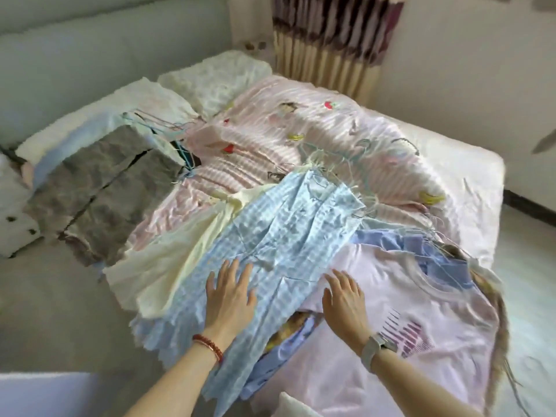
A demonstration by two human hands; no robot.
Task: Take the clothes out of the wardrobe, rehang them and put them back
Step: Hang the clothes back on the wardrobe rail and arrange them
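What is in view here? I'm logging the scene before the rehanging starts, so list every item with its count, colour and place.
checked garment: one, blue and white, top of the near pile
T-shirt: one, pale pink with print, near right
cream garment: one, left of the checked garment
grey garment: one, on the left pile
wire hangers: several, pale, mid-bed
duvet: one, pink striped, across the bed
pillows: two, white, far end
curtain: one, purple and cream, behind
left hand: flat on the checked garment
right hand: flat on the T-shirt
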